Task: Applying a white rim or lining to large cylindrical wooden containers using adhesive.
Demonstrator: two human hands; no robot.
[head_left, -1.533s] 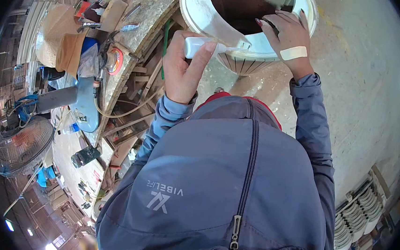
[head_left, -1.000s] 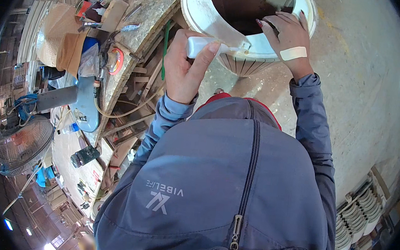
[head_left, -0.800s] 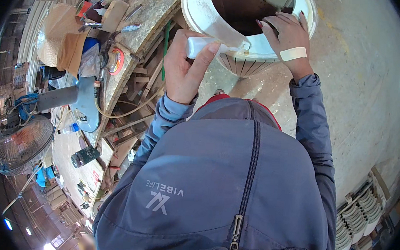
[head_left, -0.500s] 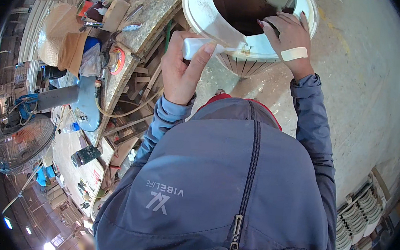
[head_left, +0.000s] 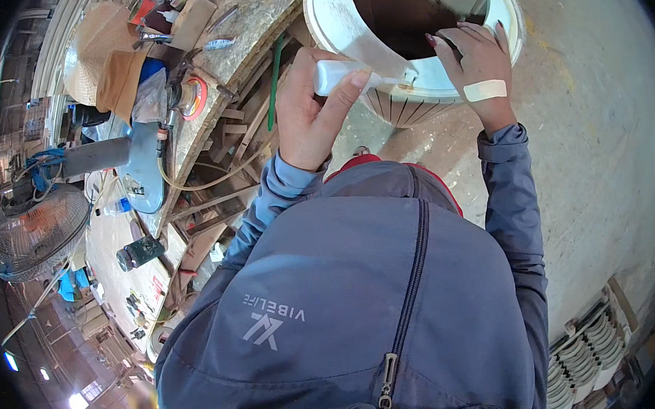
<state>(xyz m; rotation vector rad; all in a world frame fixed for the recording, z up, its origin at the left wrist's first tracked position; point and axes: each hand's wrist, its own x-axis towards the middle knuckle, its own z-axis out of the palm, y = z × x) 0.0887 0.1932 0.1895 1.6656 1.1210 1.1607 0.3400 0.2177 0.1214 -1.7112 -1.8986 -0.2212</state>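
Flanking the white round frame [head_left: 334, 20], a cluttered workbench [head_left: 242, 21] stands left.

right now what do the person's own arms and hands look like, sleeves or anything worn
Both arms are in long grey-blue jacket sleeves that bunch into creases at the wrists. The left hand is bare, with no glove. The right hand is also ungloved; it has a pale adhesive bandage stuck across its back, and dark-painted fingernails. No watch or ring shows on either.
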